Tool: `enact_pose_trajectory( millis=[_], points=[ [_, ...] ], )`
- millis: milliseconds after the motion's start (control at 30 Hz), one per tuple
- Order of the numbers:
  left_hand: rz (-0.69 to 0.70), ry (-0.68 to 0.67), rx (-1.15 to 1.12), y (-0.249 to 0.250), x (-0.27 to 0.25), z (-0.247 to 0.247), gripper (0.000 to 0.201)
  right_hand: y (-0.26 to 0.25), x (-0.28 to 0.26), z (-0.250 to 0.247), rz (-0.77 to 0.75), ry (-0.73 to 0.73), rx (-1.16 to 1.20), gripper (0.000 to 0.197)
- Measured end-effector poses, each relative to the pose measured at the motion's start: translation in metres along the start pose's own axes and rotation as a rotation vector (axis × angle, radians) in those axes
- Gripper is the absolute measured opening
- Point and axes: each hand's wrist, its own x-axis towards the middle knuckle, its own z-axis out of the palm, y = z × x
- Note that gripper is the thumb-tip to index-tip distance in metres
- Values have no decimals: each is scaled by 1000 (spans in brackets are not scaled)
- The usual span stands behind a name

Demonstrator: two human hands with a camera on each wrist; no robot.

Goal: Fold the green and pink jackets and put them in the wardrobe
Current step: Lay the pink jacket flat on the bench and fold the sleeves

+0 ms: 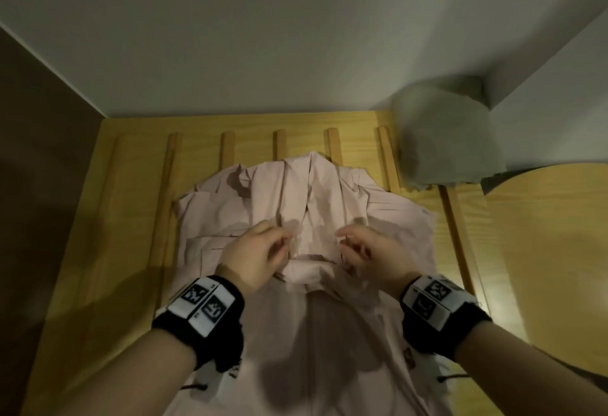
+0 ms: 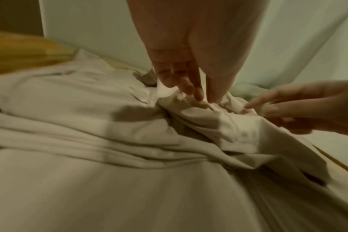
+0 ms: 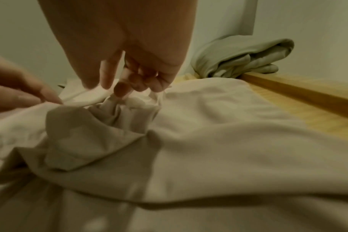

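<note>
Pink cloth fills the near part of the head view: the pink jacket [image 1: 306, 225] lies spread front-up on the slatted wooden bed base [image 1: 131, 205], its hem end running toward the person and out of the bottom of the picture, its collar end pointing away toward the wall. Laid flat like this, it gives a broad, steady panel to fold on.

Over the middle of the jacket both hands work close together. The left hand [image 1: 253, 251] pinches a raised ridge of fabric between thumb and curled fingers; the left wrist view shows the fingertips [image 2: 197, 95] closed on the bunched cloth. The right hand [image 1: 362, 251] mirrors it just beside, its fingers [image 3: 121, 89] curled round a gathered tuck of the same fabric. Gripping at two matched points probably lets the person lift or draw the cloth evenly, so the fold comes out straight; the fold itself looks only begun.

Further off, at the far right corner of the bed base against the wall, the green jacket [image 1: 447, 139] sits in a bundled heap, well apart from the pink one. Whether it is properly folded I cannot tell. No wardrobe shows in any view.
</note>
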Motion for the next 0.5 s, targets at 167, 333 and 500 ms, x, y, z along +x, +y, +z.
enact_pose_trajectory(
  millis=[167, 333, 500],
  points=[
    [-26, -83, -4, -4, 2, 31, 37, -8, 11, 12, -9, -180, -248, 42],
    [-57, -113, -39, -9, -4, 33, 44, -8, 1, 8, 94, -156, -158, 30],
    [-112, 14, -19, 3, -5, 34, 26, -9, -13, -2, 82, -40, -49, 10]
  ],
)
